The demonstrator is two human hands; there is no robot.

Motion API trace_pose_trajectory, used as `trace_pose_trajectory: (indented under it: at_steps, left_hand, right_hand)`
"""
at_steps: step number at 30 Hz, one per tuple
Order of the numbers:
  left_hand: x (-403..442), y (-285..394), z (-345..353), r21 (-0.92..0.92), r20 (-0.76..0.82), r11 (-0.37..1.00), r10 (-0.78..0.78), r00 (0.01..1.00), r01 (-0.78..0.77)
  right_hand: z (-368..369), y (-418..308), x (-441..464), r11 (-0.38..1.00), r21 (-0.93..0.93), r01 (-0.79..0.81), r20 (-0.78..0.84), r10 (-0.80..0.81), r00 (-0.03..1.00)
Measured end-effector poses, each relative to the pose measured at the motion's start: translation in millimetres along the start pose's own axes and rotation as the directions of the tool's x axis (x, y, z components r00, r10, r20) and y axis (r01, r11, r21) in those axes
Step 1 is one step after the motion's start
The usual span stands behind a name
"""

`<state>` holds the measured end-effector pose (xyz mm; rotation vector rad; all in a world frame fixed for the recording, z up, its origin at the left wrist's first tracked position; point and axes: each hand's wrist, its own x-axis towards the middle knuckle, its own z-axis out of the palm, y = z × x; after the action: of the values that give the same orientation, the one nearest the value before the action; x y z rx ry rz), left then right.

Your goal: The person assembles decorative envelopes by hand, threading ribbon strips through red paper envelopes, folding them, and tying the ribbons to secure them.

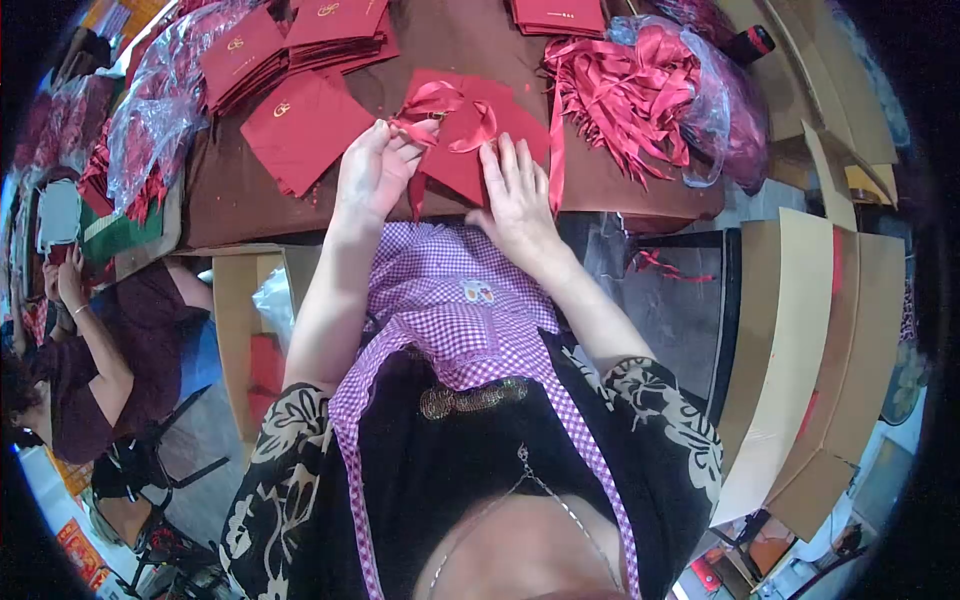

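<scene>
Red ribbon (436, 98) lies in loops over a red card (462, 165) on the brown table. My left hand (380, 165) has its fingertips together on the ribbon at the card's left side. With fingers stretched out, my right hand (515, 190) rests on the card's right part, its fingertips beside a ribbon loop. Another red card (305, 130) with a gold emblem lies left of my left hand. A pile of red ribbons (630, 95) is to the right, and one strand hangs near my right hand.
Stacks of red cards (243, 58) stand at the back left, with another stack (558, 15) at the back. Plastic bags (165, 110) flank the table. Open cardboard boxes (790, 350) are on both sides. A co-worker (95, 350) sits at the far left.
</scene>
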<state>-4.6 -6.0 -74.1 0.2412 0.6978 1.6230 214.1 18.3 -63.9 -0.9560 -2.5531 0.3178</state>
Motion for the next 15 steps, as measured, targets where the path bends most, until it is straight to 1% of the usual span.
trace_pose_trajectory:
  at_steps: [1, 3, 4, 5, 7, 8, 9, 11, 12, 13, 15]
  left_hand:
    - [0.2, 0.1, 1.7, -0.014, 0.022, 1.0, -0.001, 1.0, 0.001]
    - [-5.5, 3.7, 9.4, 0.005, -0.002, 1.0, 0.014, 1.0, -0.014]
    - [-7.5, 5.6, 12.9, 0.022, -0.022, 0.999, 0.023, 0.999, -0.023]
    - [-5.4, 6.6, 6.5, 0.025, -0.018, 0.999, 0.021, 1.0, -0.021]
    - [-3.0, 13.0, -12.5, 0.015, 0.05, 1.0, -0.011, 0.999, 0.01]
    - [-5.0, 14.9, -17.5, 0.023, 0.002, 1.0, 0.004, 1.0, -0.004]
    - [-6.8, 21.4, -24.7, 0.026, 0.006, 1.0, 0.003, 1.0, -0.003]
    - [-9.7, 33.0, -40.2, -0.074, -0.061, 0.997, -0.001, 0.998, -0.004]
    - [-17.4, 35.7, -21.7, 0.043, -0.204, 0.999, 0.036, 0.978, -0.028]
    - [-19.0, 36.3, -23.2, 0.045, -0.203, 0.998, 0.041, 0.978, -0.033]
    - [-21.5, 39.4, -27.6, 0.356, -0.158, 0.932, 0.128, 0.979, -0.064]
  right_hand:
    - [9.5, 4.9, -3.2, 1.0, -0.001, 0.001, -0.002, -0.001, 1.0]
    - [21.2, 11.6, -5.5, 0.988, -0.14, 0.06, -0.146, -0.08, 0.986]
    - [18.0, 13.1, -6.2, 0.984, -0.159, 0.084, -0.186, -0.113, 0.976]
    - [14.1, 14.8, -5.1, 0.984, -0.16, 0.08, -0.19, -0.11, 0.976]
    - [8.0, 18.6, -2.5, 0.976, -0.201, 0.081, -0.167, -0.116, 0.979]
    - [3.4, 17.7, 0.8, 0.977, -0.198, 0.08, -0.216, -0.123, 0.969]
    - [0.7, 20.1, 2.8, 0.977, -0.199, 0.077, -0.22, -0.121, 0.968]
    - [-6.2, 27.5, 5.2, 0.983, -0.166, 0.075, -0.25, -0.116, 0.961]
    - [-11.1, 26.4, 5.6, 0.979, -0.169, 0.115, -0.257, -0.157, 0.954]
    - [-11.5, 27.1, 5.2, 0.979, -0.169, 0.118, -0.26, -0.16, 0.952]
    - [-11.0, 27.7, 5.8, 0.979, -0.153, 0.136, -0.253, -0.172, 0.952]
